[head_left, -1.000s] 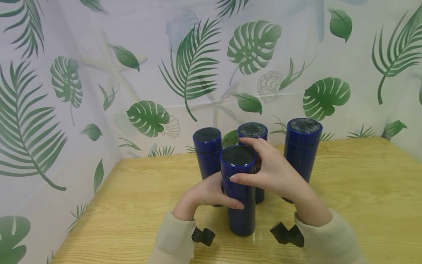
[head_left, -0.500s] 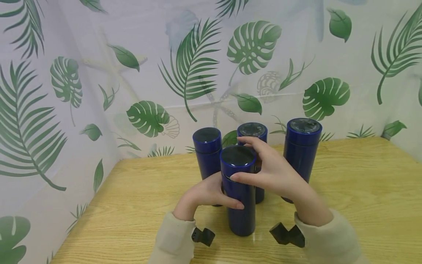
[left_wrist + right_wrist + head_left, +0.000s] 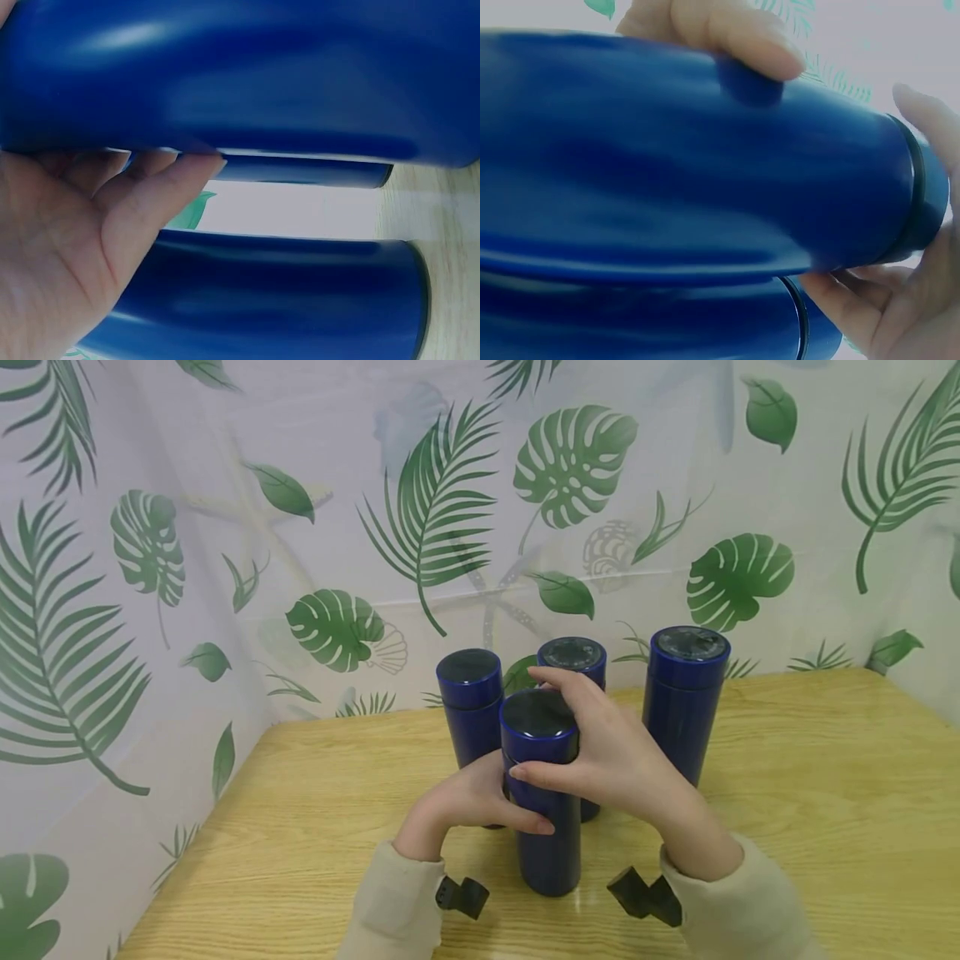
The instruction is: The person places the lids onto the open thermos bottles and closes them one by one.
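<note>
A dark blue thermos flask (image 3: 551, 860) with a glossy black-topped lid (image 3: 540, 714) stands upright on the table, nearest the camera. My left hand (image 3: 472, 797) grips its body from the left, thumb across the front and fingers hidden behind it in the head view. Higher up, my right hand (image 3: 618, 756) curves round the lid from the right, its thumb near the seam below the lid. The right wrist view shows the flask body (image 3: 667, 157) lying across the picture, with right-hand fingers (image 3: 847, 307) under its lid end. In the left wrist view my left palm (image 3: 60, 240) faces the flask.
Behind stand three more blue flasks: one at back left (image 3: 468, 718), one in the middle (image 3: 572, 652) partly covered by my right hand, and one at right (image 3: 684, 718). All rest on a wooden table (image 3: 315, 827) before a leaf-print cloth (image 3: 465, 527).
My right hand has moved slightly left, its thumb and fingers reaching farther round the lid. The left hand and the flasks stay in place.
</note>
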`<move>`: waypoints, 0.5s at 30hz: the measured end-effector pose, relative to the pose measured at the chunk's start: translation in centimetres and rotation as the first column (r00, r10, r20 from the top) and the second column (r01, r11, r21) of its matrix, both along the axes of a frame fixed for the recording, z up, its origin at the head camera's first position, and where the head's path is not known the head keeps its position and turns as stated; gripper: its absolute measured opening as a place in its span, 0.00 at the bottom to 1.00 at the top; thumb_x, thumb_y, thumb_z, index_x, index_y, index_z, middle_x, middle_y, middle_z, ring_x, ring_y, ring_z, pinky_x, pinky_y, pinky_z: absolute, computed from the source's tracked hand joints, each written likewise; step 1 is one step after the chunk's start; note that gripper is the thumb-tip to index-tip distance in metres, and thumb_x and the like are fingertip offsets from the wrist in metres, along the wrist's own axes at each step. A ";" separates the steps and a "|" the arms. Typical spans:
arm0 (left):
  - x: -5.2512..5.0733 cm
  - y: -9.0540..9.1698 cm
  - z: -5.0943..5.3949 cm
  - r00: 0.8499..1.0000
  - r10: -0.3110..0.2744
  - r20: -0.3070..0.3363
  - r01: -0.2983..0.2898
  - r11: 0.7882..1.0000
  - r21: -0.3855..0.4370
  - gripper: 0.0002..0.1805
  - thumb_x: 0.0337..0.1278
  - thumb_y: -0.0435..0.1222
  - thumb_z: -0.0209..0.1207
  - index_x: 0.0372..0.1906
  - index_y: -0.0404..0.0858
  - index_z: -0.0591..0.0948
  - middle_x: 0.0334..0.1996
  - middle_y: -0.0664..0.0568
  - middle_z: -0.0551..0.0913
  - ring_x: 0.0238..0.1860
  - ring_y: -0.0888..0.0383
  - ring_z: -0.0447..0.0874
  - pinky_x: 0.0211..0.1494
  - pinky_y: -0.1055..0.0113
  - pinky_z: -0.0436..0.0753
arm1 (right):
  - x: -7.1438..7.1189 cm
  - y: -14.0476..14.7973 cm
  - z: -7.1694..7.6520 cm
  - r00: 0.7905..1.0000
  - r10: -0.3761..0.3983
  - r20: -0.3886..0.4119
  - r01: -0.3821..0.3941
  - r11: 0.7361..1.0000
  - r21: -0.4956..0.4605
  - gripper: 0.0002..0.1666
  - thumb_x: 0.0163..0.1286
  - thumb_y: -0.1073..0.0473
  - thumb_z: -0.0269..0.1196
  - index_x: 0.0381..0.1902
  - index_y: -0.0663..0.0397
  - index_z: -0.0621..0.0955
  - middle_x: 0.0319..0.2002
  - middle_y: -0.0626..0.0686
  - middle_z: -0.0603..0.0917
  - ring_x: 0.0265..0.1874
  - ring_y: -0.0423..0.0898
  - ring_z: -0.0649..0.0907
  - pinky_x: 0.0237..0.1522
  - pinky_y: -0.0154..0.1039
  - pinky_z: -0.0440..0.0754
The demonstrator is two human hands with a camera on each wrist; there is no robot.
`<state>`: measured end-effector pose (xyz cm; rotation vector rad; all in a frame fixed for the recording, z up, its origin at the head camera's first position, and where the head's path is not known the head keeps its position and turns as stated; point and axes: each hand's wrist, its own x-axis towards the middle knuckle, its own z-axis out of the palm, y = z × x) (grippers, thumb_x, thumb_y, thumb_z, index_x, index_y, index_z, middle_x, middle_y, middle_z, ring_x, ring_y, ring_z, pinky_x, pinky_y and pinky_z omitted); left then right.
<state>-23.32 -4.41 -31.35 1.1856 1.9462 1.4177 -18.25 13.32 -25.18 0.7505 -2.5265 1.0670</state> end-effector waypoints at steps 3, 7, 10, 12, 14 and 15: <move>0.0 0.0 0.0 1.000 -0.006 0.005 0.006 1.000 0.008 0.38 0.40 0.25 0.64 0.60 0.38 0.62 0.51 0.49 0.73 0.48 0.60 0.74 0.53 0.65 0.70 | 0.0 0.4 0.0 0.998 0.058 -0.024 -0.058 0.998 0.000 0.44 0.51 0.51 0.67 0.63 0.49 0.59 0.53 0.54 0.71 0.40 0.46 0.77 0.36 0.44 0.75; -0.1 0.0 0.0 1.000 -0.009 0.003 0.009 1.000 0.009 0.38 0.40 0.24 0.63 0.61 0.38 0.61 0.52 0.47 0.72 0.49 0.60 0.74 0.53 0.65 0.70 | 0.0 0.9 0.0 0.994 0.110 0.002 -0.110 0.994 -0.022 0.42 0.55 0.54 0.64 0.64 0.47 0.57 0.51 0.54 0.73 0.40 0.46 0.77 0.35 0.43 0.74; -0.1 -0.1 0.0 1.000 -0.005 -0.004 0.005 1.000 -0.002 0.39 0.40 0.25 0.64 0.61 0.38 0.60 0.52 0.48 0.72 0.49 0.60 0.73 0.53 0.65 0.70 | 0.0 0.9 0.1 0.996 0.083 0.031 -0.081 0.996 -0.037 0.43 0.53 0.50 0.66 0.63 0.49 0.59 0.51 0.55 0.72 0.42 0.47 0.76 0.37 0.45 0.74; -0.1 0.0 0.0 1.000 -0.003 -0.007 0.003 1.000 -0.009 0.39 0.40 0.25 0.64 0.61 0.38 0.60 0.52 0.48 0.72 0.49 0.61 0.73 0.53 0.65 0.70 | -0.1 0.6 0.1 0.998 0.041 0.050 -0.039 0.998 -0.043 0.44 0.49 0.47 0.68 0.61 0.51 0.61 0.52 0.55 0.70 0.44 0.48 0.75 0.39 0.46 0.74; -0.1 0.0 -0.1 1.000 -0.004 -0.006 0.004 1.000 -0.014 0.39 0.40 0.26 0.64 0.61 0.38 0.60 0.52 0.49 0.72 0.49 0.61 0.73 0.53 0.66 0.70 | -0.1 0.3 0.0 0.998 0.000 0.061 0.003 0.999 -0.043 0.46 0.45 0.45 0.70 0.58 0.53 0.63 0.51 0.55 0.69 0.45 0.49 0.73 0.41 0.47 0.73; -0.1 0.0 -0.1 1.000 -0.004 -0.007 0.004 1.000 -0.016 0.39 0.40 0.26 0.64 0.61 0.38 0.61 0.52 0.49 0.72 0.49 0.61 0.74 0.53 0.66 0.70 | -0.1 0.2 0.0 0.998 -0.017 0.066 0.019 0.999 -0.042 0.46 0.44 0.45 0.71 0.57 0.54 0.64 0.51 0.54 0.69 0.45 0.49 0.73 0.41 0.47 0.73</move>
